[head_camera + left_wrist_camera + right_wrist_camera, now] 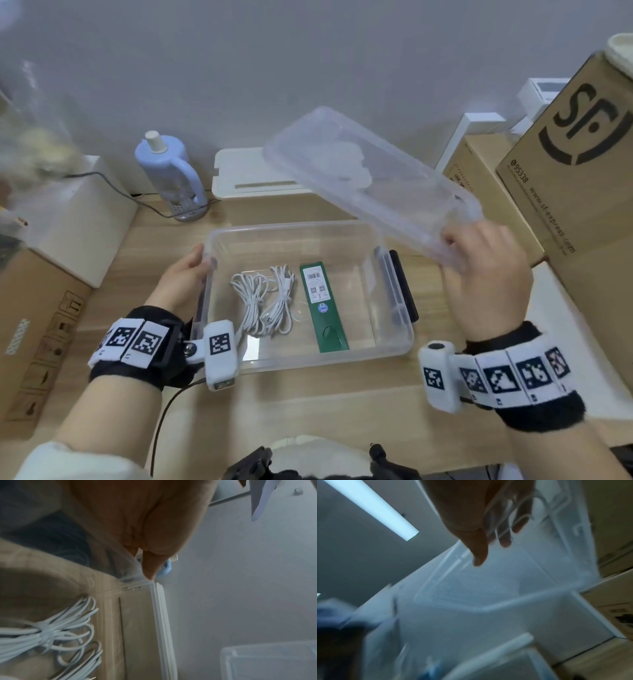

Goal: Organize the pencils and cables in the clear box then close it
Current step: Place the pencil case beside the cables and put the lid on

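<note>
A clear box (397, 346) stands open on the wooden desk. Inside lie two bundles of white cables (262, 301) (44, 632) and a green pencil case (323, 305) beside them. My left hand (186, 270) (147, 545) grips the box's left rim near the far corner. My right hand (486, 274) (488, 534) holds the clear lid (363, 171) (471, 585) by its near edge, tilted in the air above and right of the box. A black latch (406, 287) hangs on the box's right side.
A pale blue bottle (171, 171) and a white box (246, 174) stand behind the clear box. Cardboard cartons (568, 164) crowd the right side, another carton (37, 329) and a white box (85, 212) the left. A dark cord (116, 188) runs along the back.
</note>
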The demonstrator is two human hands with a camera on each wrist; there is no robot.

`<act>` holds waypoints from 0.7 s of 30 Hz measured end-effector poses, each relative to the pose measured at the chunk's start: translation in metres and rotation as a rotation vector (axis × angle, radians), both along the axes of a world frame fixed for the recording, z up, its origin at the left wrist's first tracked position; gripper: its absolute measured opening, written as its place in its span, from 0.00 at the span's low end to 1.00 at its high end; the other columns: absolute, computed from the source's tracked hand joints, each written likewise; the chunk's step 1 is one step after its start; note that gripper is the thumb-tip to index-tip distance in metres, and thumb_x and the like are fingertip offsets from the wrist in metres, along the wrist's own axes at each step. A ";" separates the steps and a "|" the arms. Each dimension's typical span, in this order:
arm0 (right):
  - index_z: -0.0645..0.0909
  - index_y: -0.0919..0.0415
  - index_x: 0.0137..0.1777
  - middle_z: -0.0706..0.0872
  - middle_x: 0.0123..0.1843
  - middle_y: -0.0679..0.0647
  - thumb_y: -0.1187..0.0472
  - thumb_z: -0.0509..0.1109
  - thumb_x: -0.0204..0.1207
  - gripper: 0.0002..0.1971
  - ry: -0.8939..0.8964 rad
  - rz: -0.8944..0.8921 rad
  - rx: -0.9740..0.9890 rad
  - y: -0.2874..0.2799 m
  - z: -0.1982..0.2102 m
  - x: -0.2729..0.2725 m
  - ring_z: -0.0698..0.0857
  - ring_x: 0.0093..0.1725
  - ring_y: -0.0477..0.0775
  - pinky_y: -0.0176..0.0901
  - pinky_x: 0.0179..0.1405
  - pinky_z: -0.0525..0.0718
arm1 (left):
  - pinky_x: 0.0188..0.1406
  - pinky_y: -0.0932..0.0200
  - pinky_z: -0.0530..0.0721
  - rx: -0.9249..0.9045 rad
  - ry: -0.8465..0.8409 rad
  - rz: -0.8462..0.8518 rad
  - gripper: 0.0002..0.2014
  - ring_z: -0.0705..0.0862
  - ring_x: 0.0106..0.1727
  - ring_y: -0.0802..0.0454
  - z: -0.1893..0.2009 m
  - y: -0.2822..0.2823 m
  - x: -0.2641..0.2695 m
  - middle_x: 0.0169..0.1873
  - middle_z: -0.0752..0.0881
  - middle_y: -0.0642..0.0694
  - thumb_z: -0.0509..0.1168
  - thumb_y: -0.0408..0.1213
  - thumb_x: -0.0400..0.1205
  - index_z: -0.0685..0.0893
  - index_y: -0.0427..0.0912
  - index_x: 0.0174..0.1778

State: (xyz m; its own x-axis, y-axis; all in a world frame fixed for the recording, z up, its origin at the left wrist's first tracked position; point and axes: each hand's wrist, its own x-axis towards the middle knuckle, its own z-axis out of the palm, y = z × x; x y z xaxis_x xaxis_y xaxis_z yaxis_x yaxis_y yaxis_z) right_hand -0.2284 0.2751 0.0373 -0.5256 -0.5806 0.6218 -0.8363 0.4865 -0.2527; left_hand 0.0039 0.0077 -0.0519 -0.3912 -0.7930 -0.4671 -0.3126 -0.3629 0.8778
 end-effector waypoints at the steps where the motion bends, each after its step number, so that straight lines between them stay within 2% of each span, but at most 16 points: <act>1: 0.75 0.56 0.45 0.81 0.36 0.57 0.73 0.64 0.64 0.13 0.075 0.047 0.032 -0.004 -0.009 0.008 0.70 0.39 0.56 0.41 0.36 0.60 | 0.57 0.59 0.76 0.055 0.073 0.036 0.14 0.83 0.54 0.58 0.005 0.002 0.002 0.64 0.81 0.48 0.54 0.40 0.86 0.81 0.46 0.62; 2: 0.75 0.55 0.44 0.80 0.34 0.56 0.74 0.64 0.63 0.15 0.144 0.087 0.065 -0.007 -0.019 0.014 0.68 0.38 0.55 0.41 0.35 0.57 | 0.57 0.58 0.76 0.104 0.162 0.059 0.17 0.85 0.51 0.58 0.009 0.005 0.004 0.58 0.85 0.50 0.51 0.45 0.87 0.85 0.47 0.53; 3: 0.75 0.55 0.43 0.80 0.32 0.55 0.76 0.64 0.63 0.15 0.205 0.135 0.090 -0.009 -0.027 0.021 0.67 0.36 0.55 0.42 0.34 0.57 | 0.60 0.55 0.75 0.145 0.219 0.051 0.22 0.84 0.53 0.55 0.012 0.006 0.010 0.55 0.88 0.51 0.48 0.50 0.86 0.87 0.47 0.47; 4: 0.77 0.55 0.41 0.79 0.30 0.54 0.76 0.62 0.65 0.14 0.269 0.184 0.116 -0.011 -0.036 0.027 0.66 0.34 0.54 0.42 0.33 0.57 | 0.65 0.49 0.72 0.174 0.263 0.035 0.26 0.82 0.59 0.51 0.016 0.006 0.016 0.56 0.88 0.50 0.47 0.53 0.85 0.89 0.47 0.44; 6: 0.78 0.55 0.37 0.77 0.28 0.53 0.76 0.55 0.72 0.16 0.352 0.278 0.166 -0.010 -0.054 0.037 0.64 0.33 0.54 0.44 0.32 0.60 | 0.71 0.41 0.68 0.220 0.276 0.020 0.25 0.78 0.67 0.46 0.024 0.010 0.028 0.62 0.85 0.46 0.49 0.56 0.83 0.88 0.48 0.47; 8: 0.77 0.55 0.38 0.76 0.28 0.53 0.74 0.58 0.72 0.13 0.340 0.389 0.227 -0.008 -0.069 0.044 0.64 0.33 0.53 0.44 0.32 0.61 | 0.70 0.41 0.71 0.205 0.231 -0.054 0.18 0.80 0.65 0.45 0.027 0.016 0.037 0.59 0.86 0.46 0.54 0.49 0.84 0.88 0.46 0.53; 9: 0.76 0.55 0.40 0.77 0.29 0.53 0.68 0.63 0.71 0.07 0.309 0.457 0.271 -0.007 -0.076 0.047 0.66 0.33 0.53 0.44 0.32 0.62 | 0.69 0.40 0.72 0.173 0.199 -0.103 0.15 0.81 0.64 0.45 0.025 0.019 0.038 0.60 0.86 0.45 0.57 0.43 0.84 0.86 0.46 0.58; 10: 0.74 0.54 0.43 0.78 0.30 0.52 0.58 0.65 0.74 0.02 0.268 0.521 0.320 -0.005 -0.083 0.047 0.68 0.33 0.53 0.44 0.32 0.63 | 0.70 0.40 0.72 0.139 0.169 -0.147 0.15 0.81 0.64 0.44 0.024 0.022 0.040 0.63 0.85 0.44 0.58 0.35 0.83 0.83 0.48 0.63; 12: 0.73 0.53 0.46 0.79 0.32 0.51 0.36 0.52 0.77 0.21 0.181 0.629 0.420 -0.003 -0.095 0.046 0.71 0.33 0.51 0.42 0.32 0.63 | 0.70 0.39 0.72 0.060 0.104 -0.207 0.26 0.81 0.66 0.46 0.017 0.027 0.047 0.67 0.83 0.50 0.59 0.22 0.80 0.77 0.53 0.69; 13: 0.73 0.52 0.47 0.80 0.33 0.51 0.31 0.47 0.75 0.26 0.122 0.634 0.458 -0.002 -0.096 0.043 0.71 0.34 0.50 0.42 0.33 0.64 | 0.70 0.39 0.72 0.030 0.072 -0.210 0.31 0.81 0.66 0.48 0.014 0.028 0.049 0.67 0.82 0.54 0.59 0.18 0.78 0.76 0.55 0.71; 15: 0.73 0.51 0.49 0.80 0.35 0.50 0.29 0.44 0.72 0.28 0.052 0.613 0.489 -0.001 -0.096 0.039 0.74 0.35 0.50 0.40 0.34 0.67 | 0.69 0.43 0.75 -0.017 0.029 -0.191 0.34 0.83 0.63 0.56 0.012 0.032 0.051 0.65 0.82 0.59 0.60 0.16 0.76 0.73 0.53 0.74; 16: 0.73 0.51 0.48 0.80 0.36 0.49 0.30 0.45 0.73 0.27 0.012 0.595 0.480 0.001 -0.096 0.037 0.75 0.35 0.49 0.40 0.35 0.68 | 0.65 0.50 0.78 -0.032 0.019 -0.172 0.35 0.83 0.60 0.61 0.012 0.034 0.049 0.62 0.83 0.62 0.61 0.15 0.75 0.72 0.51 0.74; 18: 0.76 0.51 0.45 0.80 0.37 0.46 0.34 0.46 0.78 0.25 -0.141 0.574 0.432 0.001 -0.092 0.035 0.74 0.37 0.46 0.39 0.37 0.68 | 0.52 0.65 0.81 -0.052 0.010 -0.148 0.35 0.84 0.54 0.68 0.014 0.037 0.046 0.55 0.83 0.66 0.63 0.15 0.74 0.72 0.52 0.73; 19: 0.78 0.51 0.42 0.79 0.36 0.45 0.36 0.45 0.80 0.25 -0.224 0.563 0.396 -0.001 -0.090 0.034 0.72 0.37 0.44 0.37 0.37 0.67 | 0.46 0.69 0.80 -0.059 0.004 -0.144 0.35 0.84 0.53 0.68 0.014 0.038 0.044 0.53 0.84 0.66 0.63 0.15 0.74 0.72 0.53 0.72; 21: 0.80 0.53 0.37 0.77 0.34 0.42 0.39 0.46 0.81 0.27 -0.351 0.528 0.326 -0.003 -0.089 0.031 0.69 0.36 0.40 0.34 0.37 0.65 | 0.44 0.70 0.78 -0.056 -0.015 -0.140 0.37 0.83 0.58 0.62 0.016 0.039 0.043 0.54 0.83 0.64 0.64 0.14 0.73 0.71 0.52 0.72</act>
State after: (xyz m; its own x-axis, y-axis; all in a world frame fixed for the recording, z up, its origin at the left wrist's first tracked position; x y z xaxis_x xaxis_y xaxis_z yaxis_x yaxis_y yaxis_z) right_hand -0.1979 0.2719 -0.0522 -0.2603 -0.9404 0.2187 -0.8773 0.1357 -0.4603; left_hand 0.0465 0.0468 -0.0359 -0.4928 -0.7560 -0.4307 -0.3702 -0.2658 0.8901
